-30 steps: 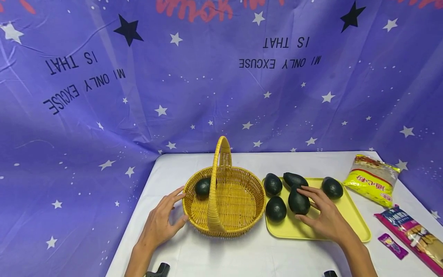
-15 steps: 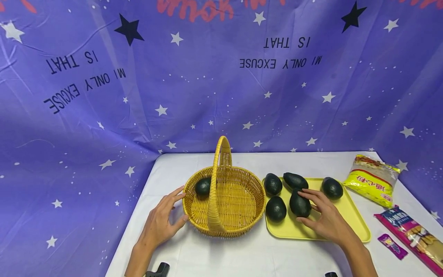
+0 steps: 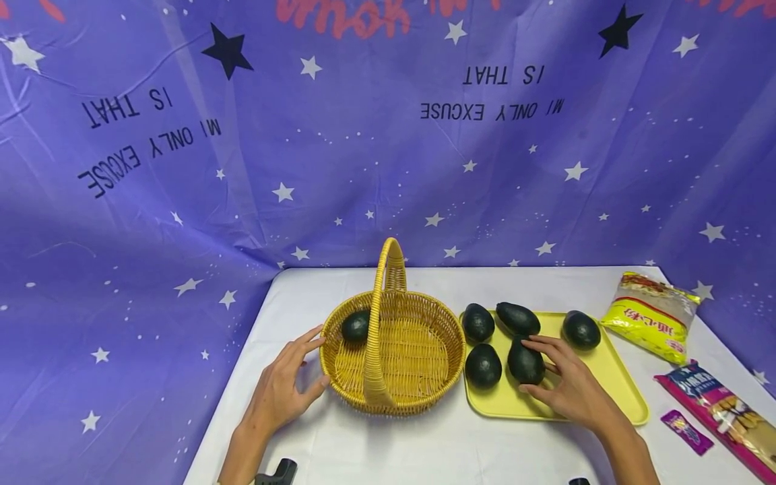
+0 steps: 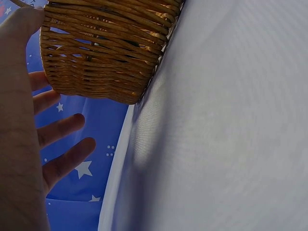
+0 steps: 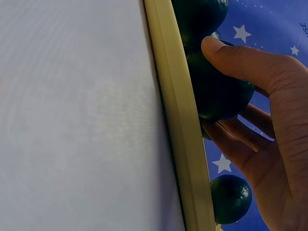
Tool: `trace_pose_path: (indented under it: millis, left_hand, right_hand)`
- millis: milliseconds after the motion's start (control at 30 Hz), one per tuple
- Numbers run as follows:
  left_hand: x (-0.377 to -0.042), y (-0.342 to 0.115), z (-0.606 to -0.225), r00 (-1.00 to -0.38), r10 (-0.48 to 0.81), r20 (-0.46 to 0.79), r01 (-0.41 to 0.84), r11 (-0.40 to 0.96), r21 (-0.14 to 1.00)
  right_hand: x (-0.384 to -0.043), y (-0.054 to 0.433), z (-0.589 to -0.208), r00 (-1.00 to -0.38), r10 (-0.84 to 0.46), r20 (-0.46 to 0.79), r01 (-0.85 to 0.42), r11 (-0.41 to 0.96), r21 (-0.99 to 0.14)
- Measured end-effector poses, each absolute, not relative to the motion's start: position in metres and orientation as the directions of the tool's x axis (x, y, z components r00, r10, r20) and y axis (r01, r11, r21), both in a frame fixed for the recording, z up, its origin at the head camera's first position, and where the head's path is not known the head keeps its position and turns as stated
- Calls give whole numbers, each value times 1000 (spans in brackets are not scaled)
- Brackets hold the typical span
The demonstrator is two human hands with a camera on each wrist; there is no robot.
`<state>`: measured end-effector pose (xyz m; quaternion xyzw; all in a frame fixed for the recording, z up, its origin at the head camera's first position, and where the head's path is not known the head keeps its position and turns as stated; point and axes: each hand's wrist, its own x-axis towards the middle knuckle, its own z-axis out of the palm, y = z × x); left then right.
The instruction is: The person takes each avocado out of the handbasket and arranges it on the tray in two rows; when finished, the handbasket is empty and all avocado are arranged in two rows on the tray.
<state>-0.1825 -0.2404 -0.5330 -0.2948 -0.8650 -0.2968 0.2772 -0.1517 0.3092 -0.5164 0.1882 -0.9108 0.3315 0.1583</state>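
Note:
My right hand (image 3: 566,380) grips a dark green avocado (image 3: 525,362) between thumb and fingers, over the yellow tray (image 3: 612,387). In the right wrist view the thumb lies across this avocado (image 5: 219,94), with fingertips along its other side. Around it on the tray are more avocados: one at the back left (image 3: 477,322), one at the front left (image 3: 483,366), one behind (image 3: 515,317) and one at the right (image 3: 581,330). My left hand (image 3: 281,387) touches the left side of the wicker basket (image 3: 418,404) with spread fingers. Inside the basket, at its left, lies another avocado (image 3: 355,327).
Right of the tray lie a yellow food bag (image 3: 655,316), a pink and blue packet (image 3: 721,411) and a small purple sachet (image 3: 688,432). The basket's tall handle (image 3: 374,337) arches over its middle. A starry purple cloth (image 3: 364,168) hangs behind the white table (image 3: 364,451).
The avocado in my right hand has shifted slightly toward me, uncovering more of the one behind it. The left hand and the basket have stayed in place.

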Motion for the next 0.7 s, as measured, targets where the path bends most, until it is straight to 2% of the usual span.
trace_pose_path:
  millis: [700]
  left_hand:
    - [-184,-240,-534,-679,345,648,672,647,360]
  right_hand:
    - [-152,313,-521,-868,-267,419,-475,692,-543]
